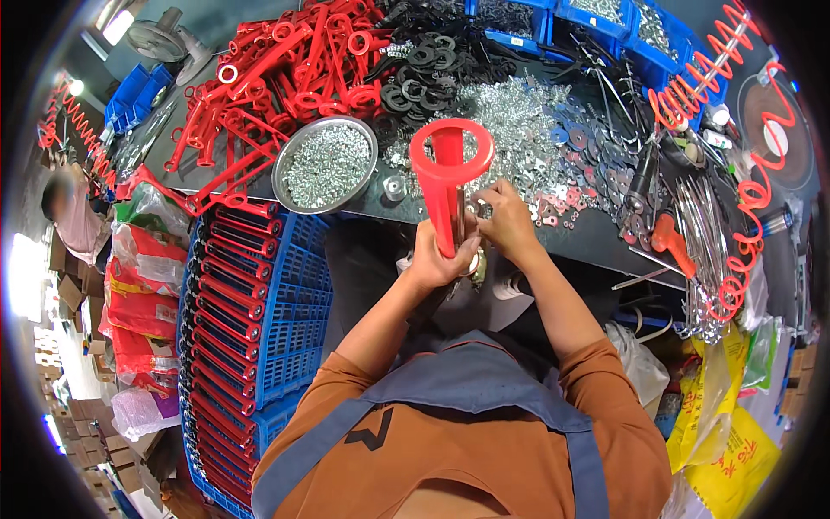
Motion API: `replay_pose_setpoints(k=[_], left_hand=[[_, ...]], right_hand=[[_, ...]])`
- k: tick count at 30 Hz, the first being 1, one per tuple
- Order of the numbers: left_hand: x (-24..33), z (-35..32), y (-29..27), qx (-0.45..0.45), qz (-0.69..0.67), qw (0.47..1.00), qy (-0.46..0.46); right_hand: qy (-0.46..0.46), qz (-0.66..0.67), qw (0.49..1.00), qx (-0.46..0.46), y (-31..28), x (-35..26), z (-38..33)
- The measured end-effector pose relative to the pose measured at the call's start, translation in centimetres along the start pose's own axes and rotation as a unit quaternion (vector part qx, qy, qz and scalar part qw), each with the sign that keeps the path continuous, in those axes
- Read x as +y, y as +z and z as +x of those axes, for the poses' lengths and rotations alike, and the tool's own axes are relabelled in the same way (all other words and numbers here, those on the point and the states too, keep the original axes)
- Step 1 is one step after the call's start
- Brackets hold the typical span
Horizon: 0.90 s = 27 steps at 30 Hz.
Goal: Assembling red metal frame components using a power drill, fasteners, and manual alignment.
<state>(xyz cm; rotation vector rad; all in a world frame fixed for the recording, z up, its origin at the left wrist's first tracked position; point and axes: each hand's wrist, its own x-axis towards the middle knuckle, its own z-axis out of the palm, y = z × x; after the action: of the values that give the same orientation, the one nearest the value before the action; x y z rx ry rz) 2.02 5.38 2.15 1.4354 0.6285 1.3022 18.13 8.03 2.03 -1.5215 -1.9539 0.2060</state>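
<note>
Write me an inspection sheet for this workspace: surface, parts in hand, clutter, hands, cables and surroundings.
Surface: dark table, largely covered with loose parts.
Job's things: one red ring-ended part, held ring uppermost.
Clutter: heaped red parts, black rings, scattered silvery hardware; a metal bowl holds more small silvery pieces.
Hands: left hand grips the red part low down; right hand is beside it, fingers bent, its grip unclear.
Cables: red coiled line at right; hose or cable, can't tell.
Surroundings: blue crate with red parts lined up along it, blue bins, fan, another person far left.
</note>
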Motion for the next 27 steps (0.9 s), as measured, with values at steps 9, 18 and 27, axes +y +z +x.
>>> replay_pose_setpoints(k=[9, 18, 27], left_hand=[[1.8, 0.8, -0.5, -0.056, 0.031, 0.998, -0.023], [-0.4, -0.1, -1.0, -0.034, 0.065, 0.995, -0.071], [0.1, -0.1, -0.4, -0.009, 0.019, 0.999, 0.045]], right_hand=[[-0.229, 0.33, 0.903, 0.149, -9.6, -7.2, 1.6], [-0.379, 0.207, 0.874, 0.225, -9.8, -8.3, 3.4], [-0.41, 0.247, 0.853, 0.209, -9.1, -8.3, 3.7]])
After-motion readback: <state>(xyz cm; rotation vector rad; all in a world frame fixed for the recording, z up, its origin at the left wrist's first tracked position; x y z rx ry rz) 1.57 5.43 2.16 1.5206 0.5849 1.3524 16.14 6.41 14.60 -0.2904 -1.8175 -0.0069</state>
